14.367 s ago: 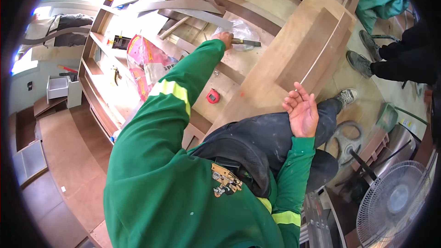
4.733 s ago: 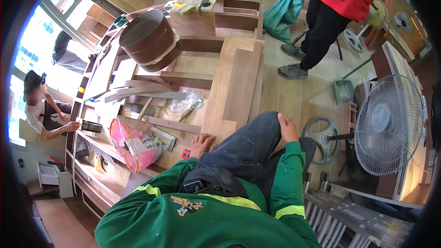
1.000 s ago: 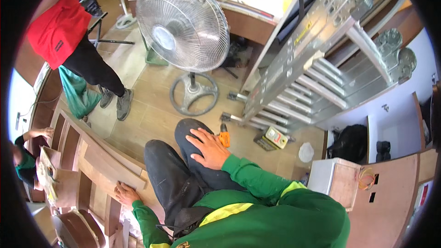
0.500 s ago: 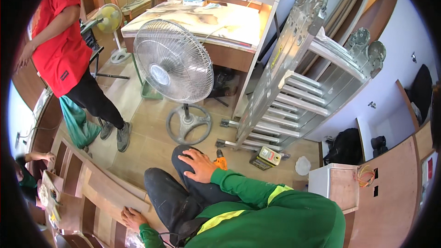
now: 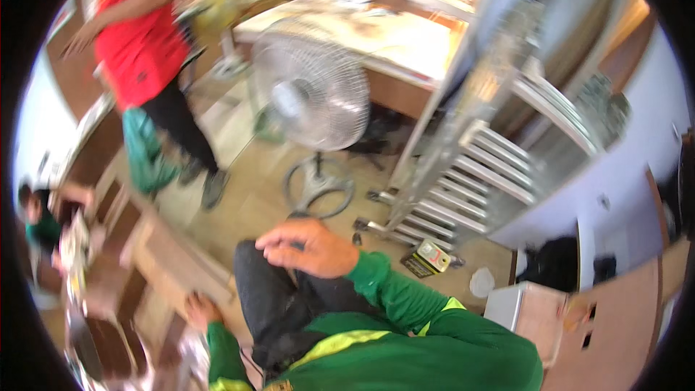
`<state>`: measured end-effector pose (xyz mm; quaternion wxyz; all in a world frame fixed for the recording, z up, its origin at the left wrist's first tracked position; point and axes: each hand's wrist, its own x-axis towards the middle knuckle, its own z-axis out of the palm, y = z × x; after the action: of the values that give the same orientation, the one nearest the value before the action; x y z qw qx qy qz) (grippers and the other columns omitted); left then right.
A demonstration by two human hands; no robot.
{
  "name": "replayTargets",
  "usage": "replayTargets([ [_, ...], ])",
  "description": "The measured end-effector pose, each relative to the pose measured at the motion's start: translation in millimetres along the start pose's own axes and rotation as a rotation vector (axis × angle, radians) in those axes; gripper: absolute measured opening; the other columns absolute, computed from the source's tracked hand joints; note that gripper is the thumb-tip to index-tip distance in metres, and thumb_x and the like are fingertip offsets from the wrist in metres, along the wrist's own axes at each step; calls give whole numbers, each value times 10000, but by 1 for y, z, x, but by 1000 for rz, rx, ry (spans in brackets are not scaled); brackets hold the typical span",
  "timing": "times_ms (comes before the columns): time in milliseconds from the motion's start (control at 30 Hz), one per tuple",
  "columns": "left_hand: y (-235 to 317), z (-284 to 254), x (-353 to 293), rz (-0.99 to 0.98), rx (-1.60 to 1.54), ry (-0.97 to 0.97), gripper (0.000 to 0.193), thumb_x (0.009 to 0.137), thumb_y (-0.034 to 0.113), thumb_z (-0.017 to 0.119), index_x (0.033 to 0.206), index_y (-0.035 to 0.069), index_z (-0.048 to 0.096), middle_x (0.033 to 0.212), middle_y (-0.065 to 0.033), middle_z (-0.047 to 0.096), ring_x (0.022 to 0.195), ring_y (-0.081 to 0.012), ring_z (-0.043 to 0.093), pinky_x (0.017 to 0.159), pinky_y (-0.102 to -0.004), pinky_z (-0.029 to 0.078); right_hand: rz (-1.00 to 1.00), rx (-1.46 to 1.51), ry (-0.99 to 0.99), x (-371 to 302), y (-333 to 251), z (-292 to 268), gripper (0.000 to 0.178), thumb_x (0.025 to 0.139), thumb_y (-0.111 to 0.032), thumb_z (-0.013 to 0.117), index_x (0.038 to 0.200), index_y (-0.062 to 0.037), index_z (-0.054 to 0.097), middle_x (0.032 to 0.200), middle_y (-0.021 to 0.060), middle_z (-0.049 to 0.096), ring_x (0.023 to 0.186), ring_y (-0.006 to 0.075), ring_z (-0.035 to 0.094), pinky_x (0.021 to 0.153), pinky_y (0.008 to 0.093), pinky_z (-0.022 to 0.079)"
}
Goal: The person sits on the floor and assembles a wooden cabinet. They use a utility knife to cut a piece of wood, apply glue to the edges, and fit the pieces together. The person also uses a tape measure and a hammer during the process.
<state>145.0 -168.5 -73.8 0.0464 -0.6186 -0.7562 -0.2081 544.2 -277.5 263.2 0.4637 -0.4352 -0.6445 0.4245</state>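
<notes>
My right hand (image 5: 308, 248) is held over my dark trousers (image 5: 264, 282) near the knees, empty, its fingers stretched out toward the left. My left hand (image 5: 201, 311) rests on the edge of a curved plywood piece (image 5: 170, 264) beside my left leg, with its fingers apart and nothing in them. Both arms are in green sleeves. The picture is smeared by motion, so the fingertips are not sharp.
A standing fan (image 5: 311, 87) is ahead, with a folded aluminium ladder (image 5: 463, 174) to its right. A black-and-yellow can (image 5: 427, 257) is on the floor. A person in red (image 5: 141, 36) stands at left; another person (image 5: 45, 224) is beyond the plywood. A workbench (image 5: 355, 32) stands behind.
My right hand has lifted off the knee and straightened its fingers. The view has swung, shifting the scene rightward. The orange drill seen earlier no longer shows. My left hand stays on the plywood.
</notes>
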Motion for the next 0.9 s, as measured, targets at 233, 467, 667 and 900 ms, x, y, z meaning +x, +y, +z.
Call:
replayTargets([
  [233,-9,-6,-23,-107,-371,3,498,887,224,658,1343,57,551,1328,-220,573,1267,-400,507,1086,-471,404,169,291,-68,23,40,30,315,1011,-182,600,1234,40,619,1060,115,702,998,166,658,877,277,509],
  [467,4,-138,-205,-309,-675,-62,341,931,162,628,1256,65,593,1150,-185,587,1138,-374,556,998,-433,451,315,156,-349,81,150,147,370,1008,-206,609,1295,24,575,1117,95,657,981,159,647,821,275,506],
  [667,-4,-185,-278,-507,-599,47,295,933,125,629,1224,78,621,1076,-150,618,1071,-333,597,939,-414,482,376,-283,-119,177,295,203,854,889,-455,717,1436,102,370,1303,256,572,1183,308,589,961,409,489],
  [900,-1,-175,-188,-466,-652,93,394,943,193,649,1304,65,557,1134,-160,599,1091,-328,588,952,-409,472,454,-876,-150,204,290,283,1316,611,-635,848,1470,155,239,1454,351,384,1389,455,365,1123,532,360],
])
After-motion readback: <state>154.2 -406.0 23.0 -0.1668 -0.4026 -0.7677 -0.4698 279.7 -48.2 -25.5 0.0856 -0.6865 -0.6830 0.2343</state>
